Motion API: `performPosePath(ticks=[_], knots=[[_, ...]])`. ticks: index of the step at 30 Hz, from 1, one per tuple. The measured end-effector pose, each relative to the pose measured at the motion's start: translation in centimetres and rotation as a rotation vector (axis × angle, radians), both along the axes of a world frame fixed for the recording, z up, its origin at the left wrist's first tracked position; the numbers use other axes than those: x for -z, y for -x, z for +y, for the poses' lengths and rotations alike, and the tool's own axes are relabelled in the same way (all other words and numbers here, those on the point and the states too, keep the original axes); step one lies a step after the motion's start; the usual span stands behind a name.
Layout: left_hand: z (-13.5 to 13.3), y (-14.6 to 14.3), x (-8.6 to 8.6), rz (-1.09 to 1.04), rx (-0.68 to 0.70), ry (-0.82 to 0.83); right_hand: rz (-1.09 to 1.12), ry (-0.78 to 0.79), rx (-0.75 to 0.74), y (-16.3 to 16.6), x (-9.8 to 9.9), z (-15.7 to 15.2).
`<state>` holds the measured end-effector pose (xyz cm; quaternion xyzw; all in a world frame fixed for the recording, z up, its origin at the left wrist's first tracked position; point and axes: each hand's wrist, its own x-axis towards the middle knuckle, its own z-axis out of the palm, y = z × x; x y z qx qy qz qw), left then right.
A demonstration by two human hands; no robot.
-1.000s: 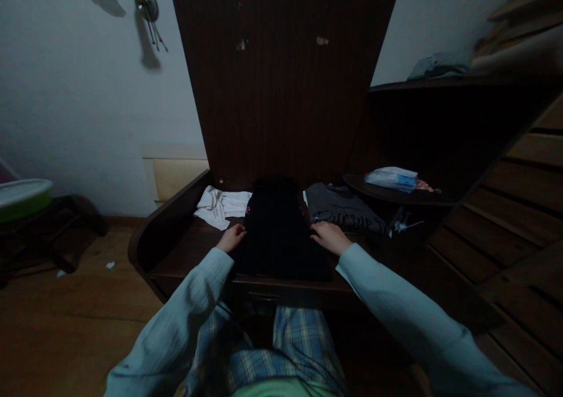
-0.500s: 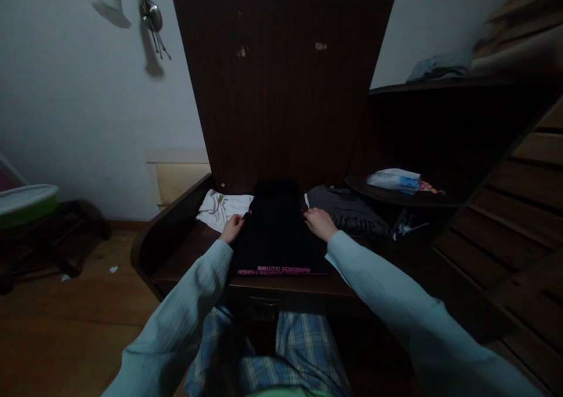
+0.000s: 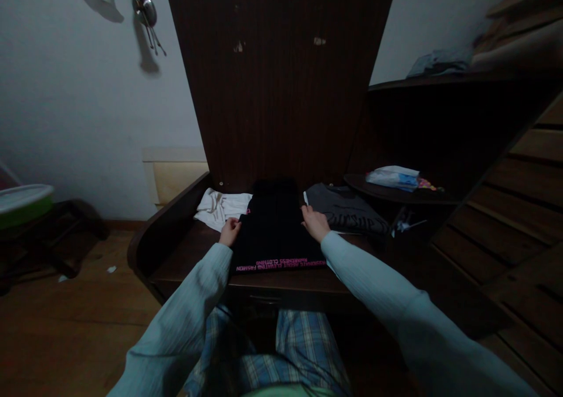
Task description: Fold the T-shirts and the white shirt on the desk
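A black garment (image 3: 275, 227) lies flat on the dark wooden surface in front of me, with pink lettering along its near edge. My left hand (image 3: 229, 231) pinches its left edge, fingers closed on the cloth. At the opposite edge, my right hand (image 3: 314, 222) has its fingertips closed on the fabric. A crumpled white cloth (image 3: 220, 206) sits behind my left hand, partly next to the black garment. To the right of my right hand rests a folded dark grey garment (image 3: 347, 209) with black lettering.
A tall dark wooden panel (image 3: 281, 92) rises behind the surface. On the right, a rounded shelf (image 3: 396, 196) carries a plastic packet (image 3: 393, 177). A raised curved side (image 3: 169, 224) bounds the surface on the left. A green tub (image 3: 26, 206) stands farther left.
Both hands have shifted slightly toward me along the garment's edges. More of the pink lettering shows at the near edge now. The view has moved a little.
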<state>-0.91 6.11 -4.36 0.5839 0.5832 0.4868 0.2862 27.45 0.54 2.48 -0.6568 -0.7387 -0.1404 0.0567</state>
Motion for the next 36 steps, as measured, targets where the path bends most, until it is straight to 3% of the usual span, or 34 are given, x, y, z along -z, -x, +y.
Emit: performPosePath(ticks=[4,10,13,16,22,25,28,32,36], knots=[[-0.6,0.1,-0.4,0.041,0.013,-0.026,0.073,-0.068,-0.056,0.4,0.5,-0.4],[-1.2,-0.2,-1.1,0.142,0.092,-0.077,0.206,0.02,-0.275,1.0,4.3,-0.8],[-1.3,-0.2,-1.0,0.11,0.043,-0.035,0.242,0.071,-0.24,1.1,5.6,-1.0],[-2.2,0.2,-0.8,-0.006,0.045,0.002,0.308,0.086,-0.213,0.5,5.6,-2.0],[-8.2,2.1,-0.9,-0.149,0.219,0.076,0.614,0.029,0.089,-3.2,5.1,-7.3],[-11.9,2.6,-1.1,-0.097,0.257,0.092,0.797,0.046,0.059,-4.5,5.7,-9.8],[-14.1,2.5,-1.0,0.005,0.245,0.069,0.841,-0.002,0.022,-4.2,6.5,-11.2],[-14.5,1.8,-0.9,0.18,0.141,0.033,0.783,-0.136,0.023,-2.8,7.2,-11.6],[-14.2,1.4,-1.0,0.315,0.085,0.033,0.842,-0.119,-0.025,-2.8,7.5,-11.4]])
